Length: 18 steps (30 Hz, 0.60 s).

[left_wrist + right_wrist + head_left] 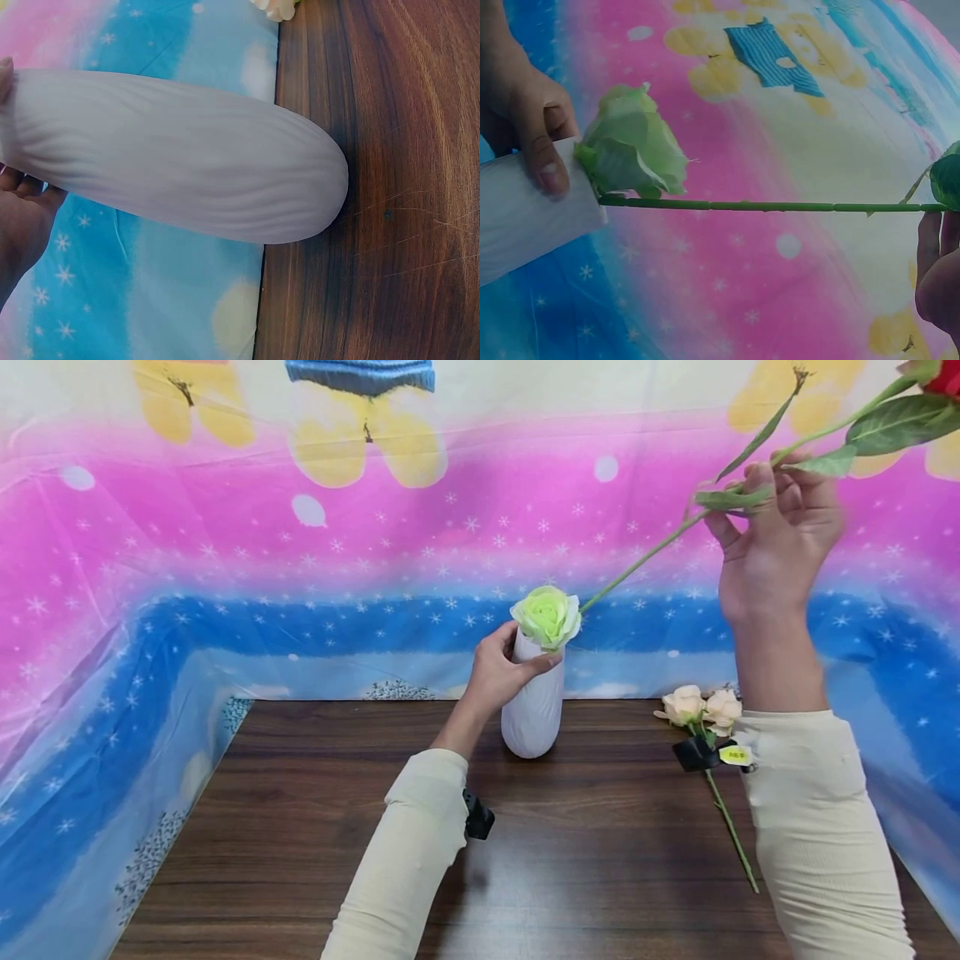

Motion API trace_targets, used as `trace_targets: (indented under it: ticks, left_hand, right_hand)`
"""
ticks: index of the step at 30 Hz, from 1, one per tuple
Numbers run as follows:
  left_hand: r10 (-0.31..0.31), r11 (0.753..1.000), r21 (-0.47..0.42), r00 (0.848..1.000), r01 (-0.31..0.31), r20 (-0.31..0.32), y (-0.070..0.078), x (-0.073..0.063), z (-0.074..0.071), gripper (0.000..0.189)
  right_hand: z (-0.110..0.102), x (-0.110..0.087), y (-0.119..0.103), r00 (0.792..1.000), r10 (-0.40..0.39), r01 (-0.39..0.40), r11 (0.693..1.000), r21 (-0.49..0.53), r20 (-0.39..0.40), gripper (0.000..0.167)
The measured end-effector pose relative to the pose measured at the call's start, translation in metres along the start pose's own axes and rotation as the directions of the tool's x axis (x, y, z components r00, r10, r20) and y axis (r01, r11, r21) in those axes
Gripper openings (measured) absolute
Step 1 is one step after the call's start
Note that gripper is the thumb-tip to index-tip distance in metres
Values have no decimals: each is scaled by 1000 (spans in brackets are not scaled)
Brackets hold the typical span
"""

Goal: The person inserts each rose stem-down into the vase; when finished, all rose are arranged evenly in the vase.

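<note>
A white ribbed vase (531,714) stands on the wooden table, and my left hand (497,670) grips it near its mouth. A pale green rose (547,617) sits at the mouth, its stem hidden in the vase. Raised at the upper right, my right hand (783,539) pinches the leafy stem (637,561) of a red flower (945,383), whose bloom is partly cut off by the frame. In the right wrist view, the lower end of this green stem (772,206) meets the vase rim beside the rose; whether it is inside cannot be told.
Cream roses (684,705) on one stem lie on the table (315,827) at the right, beside my right forearm. A black strap with a yellow label (736,756) is next to them. A patterned cloth (465,552) hangs behind and around the table.
</note>
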<state>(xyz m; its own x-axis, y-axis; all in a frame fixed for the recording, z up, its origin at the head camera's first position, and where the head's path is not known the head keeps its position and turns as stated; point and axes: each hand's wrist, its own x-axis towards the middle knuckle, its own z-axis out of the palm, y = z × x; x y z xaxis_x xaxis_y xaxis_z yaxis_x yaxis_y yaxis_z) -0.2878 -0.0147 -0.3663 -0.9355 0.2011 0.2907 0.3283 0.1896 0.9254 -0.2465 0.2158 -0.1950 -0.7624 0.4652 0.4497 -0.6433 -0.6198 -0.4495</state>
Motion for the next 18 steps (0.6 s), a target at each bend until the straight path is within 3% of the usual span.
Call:
trace_targets:
  ticks: [6, 18]
  left_hand:
    - [2, 1000, 2, 1000, -2, -1, -1, 0, 1, 57]
    - [12, 1000, -3, 1000, -12, 2, -2, 2, 1, 57]
  right_hand:
    - [-3, -2, 12, 1000, 25, -24, 997, -74, 13, 13]
    - [-12, -12, 35, 987, 1, 33, 978, -208, 158, 11]
